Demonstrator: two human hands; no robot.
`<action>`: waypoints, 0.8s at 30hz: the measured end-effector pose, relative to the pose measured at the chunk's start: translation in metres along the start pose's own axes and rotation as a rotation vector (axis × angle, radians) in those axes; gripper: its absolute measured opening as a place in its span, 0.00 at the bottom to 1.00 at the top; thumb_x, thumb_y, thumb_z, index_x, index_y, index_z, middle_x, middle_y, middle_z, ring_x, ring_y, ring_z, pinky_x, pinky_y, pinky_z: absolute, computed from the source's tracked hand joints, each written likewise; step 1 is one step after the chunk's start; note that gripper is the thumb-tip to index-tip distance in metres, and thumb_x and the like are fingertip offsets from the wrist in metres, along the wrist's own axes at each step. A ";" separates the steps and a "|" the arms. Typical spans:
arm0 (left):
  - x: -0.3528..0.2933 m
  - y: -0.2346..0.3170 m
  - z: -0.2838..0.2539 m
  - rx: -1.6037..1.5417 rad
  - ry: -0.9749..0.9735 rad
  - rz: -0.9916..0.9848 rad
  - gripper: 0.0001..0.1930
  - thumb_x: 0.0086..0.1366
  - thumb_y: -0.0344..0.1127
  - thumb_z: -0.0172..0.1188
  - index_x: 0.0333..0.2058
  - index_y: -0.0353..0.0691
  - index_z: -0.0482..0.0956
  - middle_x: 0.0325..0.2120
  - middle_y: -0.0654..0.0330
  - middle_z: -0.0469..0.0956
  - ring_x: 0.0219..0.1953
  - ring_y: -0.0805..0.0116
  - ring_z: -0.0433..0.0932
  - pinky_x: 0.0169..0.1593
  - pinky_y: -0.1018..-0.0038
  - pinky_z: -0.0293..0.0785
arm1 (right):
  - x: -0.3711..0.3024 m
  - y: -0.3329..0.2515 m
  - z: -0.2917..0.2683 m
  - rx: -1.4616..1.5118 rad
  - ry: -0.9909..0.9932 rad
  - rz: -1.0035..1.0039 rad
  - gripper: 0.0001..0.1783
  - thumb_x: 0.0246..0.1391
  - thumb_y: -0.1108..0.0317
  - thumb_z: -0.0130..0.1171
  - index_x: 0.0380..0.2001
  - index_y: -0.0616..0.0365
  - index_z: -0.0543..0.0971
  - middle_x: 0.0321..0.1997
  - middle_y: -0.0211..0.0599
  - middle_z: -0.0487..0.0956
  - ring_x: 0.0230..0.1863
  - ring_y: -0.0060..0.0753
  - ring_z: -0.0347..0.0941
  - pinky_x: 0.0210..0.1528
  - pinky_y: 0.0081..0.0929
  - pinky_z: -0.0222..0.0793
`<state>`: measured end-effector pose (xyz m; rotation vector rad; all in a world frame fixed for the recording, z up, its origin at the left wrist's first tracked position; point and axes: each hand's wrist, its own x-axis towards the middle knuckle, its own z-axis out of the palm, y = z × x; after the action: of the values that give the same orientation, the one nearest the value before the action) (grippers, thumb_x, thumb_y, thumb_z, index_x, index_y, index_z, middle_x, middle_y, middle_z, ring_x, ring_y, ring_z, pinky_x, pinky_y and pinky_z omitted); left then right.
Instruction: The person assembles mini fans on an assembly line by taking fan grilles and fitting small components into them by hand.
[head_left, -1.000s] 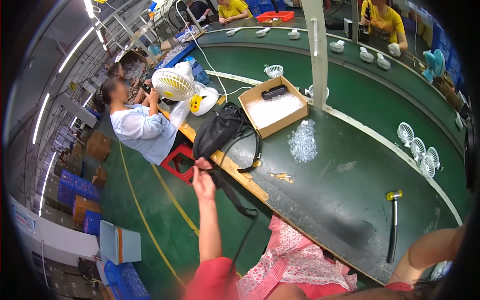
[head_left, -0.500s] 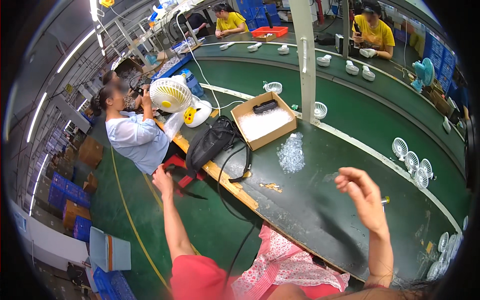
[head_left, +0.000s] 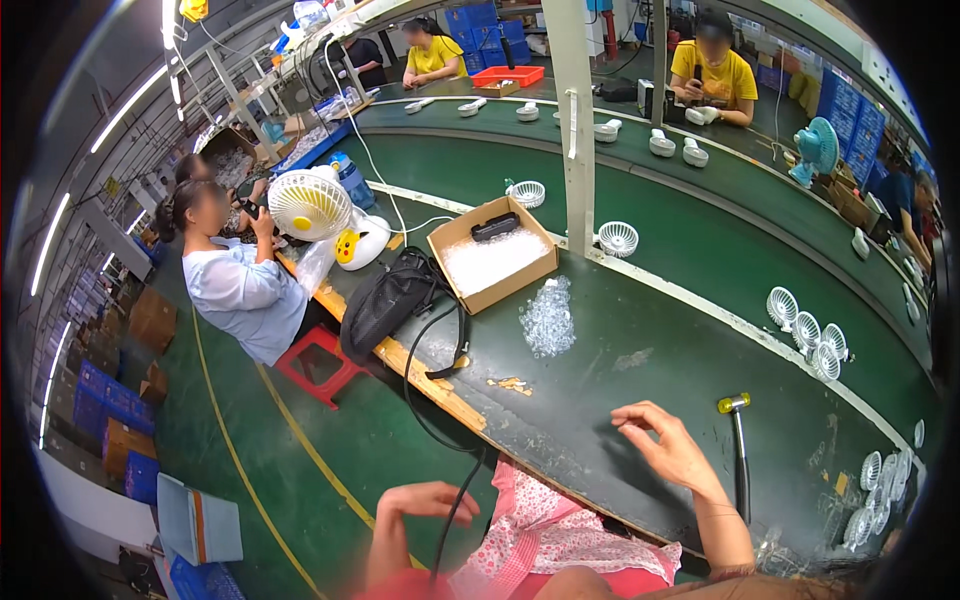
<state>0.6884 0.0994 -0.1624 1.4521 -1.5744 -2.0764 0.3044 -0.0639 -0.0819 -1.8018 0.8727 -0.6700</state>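
My left hand (head_left: 432,499) is low, off the table's front edge, with its fingers stretched out and nothing in them. A black cable (head_left: 450,525) hangs right by its fingertips; whether they touch I cannot tell. Over the dark green tabletop (head_left: 600,400), my right hand (head_left: 665,445) is raised with bent, parted fingers and holds nothing. To its right lies a mallet (head_left: 740,450) with a yellow head and a black grip. Beyond my right hand, small clear plastic pieces (head_left: 548,318) form a pile in front of an open cardboard box (head_left: 500,285).
A black bag (head_left: 390,310) rests on the table's worn wooden edge. White fan parts (head_left: 805,330) lie along the far right. A post (head_left: 572,130) rises behind the box. At left, a person (head_left: 245,280) stands beside a white fan (head_left: 310,205) and a red stool (head_left: 320,365).
My left hand has come down and back toward my body from beside the stool. The right has moved left and lower, uncovering the mallet. The whole view has shifted slightly.
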 end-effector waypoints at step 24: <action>-0.002 -0.014 -0.307 1.070 1.274 0.134 0.42 0.47 0.40 0.75 0.61 0.44 0.65 0.62 0.50 0.65 0.64 0.45 0.62 0.67 0.57 0.60 | 0.214 0.000 0.180 -0.502 -0.354 -0.676 0.25 0.47 0.79 0.55 0.51 0.58 0.73 0.44 0.42 0.75 0.50 0.47 0.72 0.52 0.41 0.67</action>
<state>0.9275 -0.0939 -0.1654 2.0688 -1.9035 0.1800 0.5678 -0.1404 -0.1348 -2.6098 0.1742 -0.5347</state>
